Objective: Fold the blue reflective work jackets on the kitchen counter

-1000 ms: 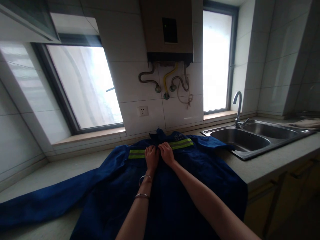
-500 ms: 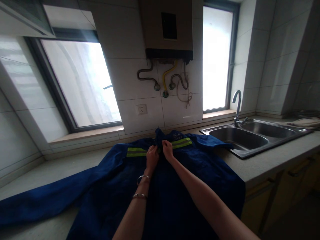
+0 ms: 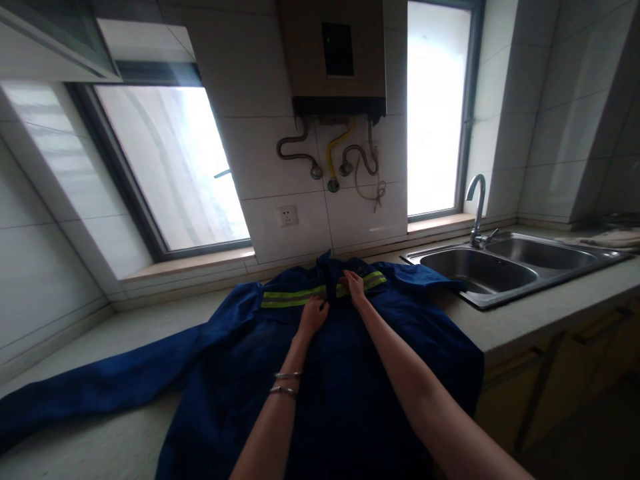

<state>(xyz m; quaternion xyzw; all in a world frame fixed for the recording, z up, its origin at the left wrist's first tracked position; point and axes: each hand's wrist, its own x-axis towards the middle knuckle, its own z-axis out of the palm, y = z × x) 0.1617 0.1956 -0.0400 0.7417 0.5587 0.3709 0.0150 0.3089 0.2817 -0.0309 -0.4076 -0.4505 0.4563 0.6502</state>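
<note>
Blue work jacket (image 3: 345,393) with yellow reflective stripe (image 3: 293,297), spread flat on the worktop (image 3: 530,327), one sleeve stretched out to the left, collar toward the tiled wall. Left hand (image 3: 313,315) on the front placket just below the stripe, fingers curled, pinching the fabric. Right hand (image 3: 354,285) on the stripe beside the collar, fingertips pinching the cloth. Two bracelets (image 3: 286,383) on left wrist. Steel double sink (image 3: 505,267) and tap (image 3: 477,207) to the right, well apart

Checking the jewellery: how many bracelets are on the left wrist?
2: both bangles circle the left forearm just behind the left hand, one right above the other, over the blue jacket.
</note>
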